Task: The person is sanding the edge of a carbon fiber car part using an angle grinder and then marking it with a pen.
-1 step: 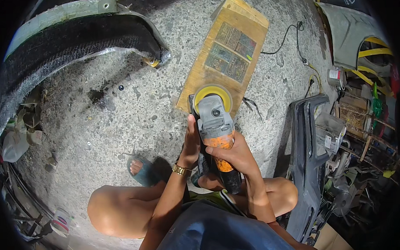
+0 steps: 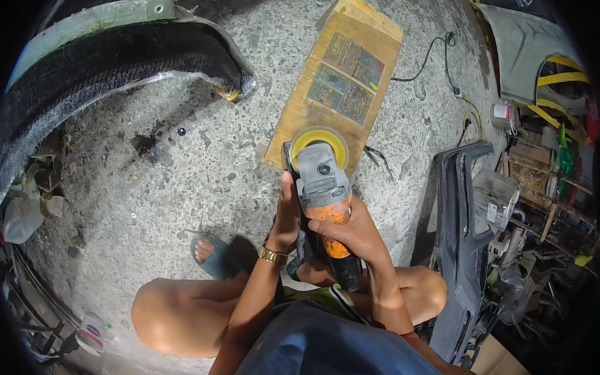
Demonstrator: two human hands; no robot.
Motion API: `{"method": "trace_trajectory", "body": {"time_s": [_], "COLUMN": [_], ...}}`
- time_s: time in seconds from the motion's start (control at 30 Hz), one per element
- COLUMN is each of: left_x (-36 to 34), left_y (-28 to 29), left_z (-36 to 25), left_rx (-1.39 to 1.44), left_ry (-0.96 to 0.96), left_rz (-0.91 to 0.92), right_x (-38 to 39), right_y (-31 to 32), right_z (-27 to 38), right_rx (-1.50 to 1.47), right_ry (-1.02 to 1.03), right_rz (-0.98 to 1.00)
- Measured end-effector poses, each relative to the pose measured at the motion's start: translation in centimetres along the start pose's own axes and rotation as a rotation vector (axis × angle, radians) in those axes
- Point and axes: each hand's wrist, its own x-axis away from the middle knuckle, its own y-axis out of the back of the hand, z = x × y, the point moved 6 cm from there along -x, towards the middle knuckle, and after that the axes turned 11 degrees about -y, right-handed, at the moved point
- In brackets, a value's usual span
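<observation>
I squat on a concrete floor (image 2: 180,165) and hold an angle grinder (image 2: 323,187) with a grey head and an orange body. Its round yellow pad (image 2: 318,142) rests at the near end of a flat wooden board (image 2: 339,80) lying on the floor. My right hand (image 2: 354,228) is wrapped around the orange body from the right. My left hand (image 2: 289,211), with a gold watch (image 2: 272,256) on its wrist, grips the left side of the grey head. Whatever it grips there is hidden by the fingers.
A large black curved car panel (image 2: 110,55) lies at the upper left. A dark grey bumper piece (image 2: 457,235) stands on the right beside cluttered shelves. A black cable (image 2: 441,57) runs past the board. A grey panel with yellow tape (image 2: 540,53) is upper right. My sandalled foot (image 2: 213,253) is lower left.
</observation>
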Motion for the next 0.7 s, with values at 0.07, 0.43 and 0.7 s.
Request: {"method": "trace_trajectory", "body": {"time_s": [0.07,0.43,0.7], "left_x": [-0.16,-0.7,-0.33], "left_y": [0.09,0.75,0.17], "left_z": [0.02,0.69,0.13], "left_rx": [-0.02,-0.031,-0.061], "left_ry": [-0.022,-0.054,-0.067], "left_rz": [0.019,0.041,0.034], "right_x": [0.01,0.51,0.37], "right_y": [-0.02,0.45,0.3], "right_z": [0.03,0.7,0.47], "right_rx": [0.0,0.012,0.056], "right_ry": [0.0,-0.002,-0.007], "right_rz": [0.003,-0.064,-0.042]}}
